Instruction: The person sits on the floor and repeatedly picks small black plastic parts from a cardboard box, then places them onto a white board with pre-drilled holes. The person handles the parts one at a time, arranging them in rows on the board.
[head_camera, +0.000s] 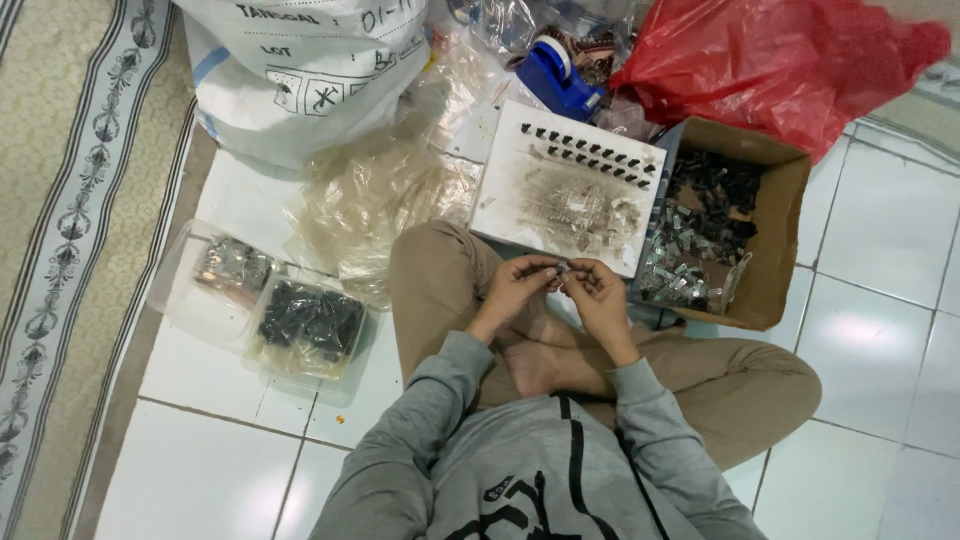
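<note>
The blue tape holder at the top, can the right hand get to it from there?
Probably yes, with a stretch. The right hand is busy pinching a small part with the left hand, and must cross the white board to the blue tape holder.

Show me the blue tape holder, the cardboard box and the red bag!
Blue tape holder (556, 80), head view, on its blue body.
Cardboard box (775, 240), head view, on its right wall.
Red bag (780, 60), head view, on its middle.

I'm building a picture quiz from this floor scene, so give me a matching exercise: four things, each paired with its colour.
Things:
1. tape dispenser
2. plastic bag
3. open box
4. board with rows of small parts

Colours:
a. brown cardboard
b. white
c. blue
d. red

Pairs: 1-c, 2-d, 3-a, 4-b
</note>
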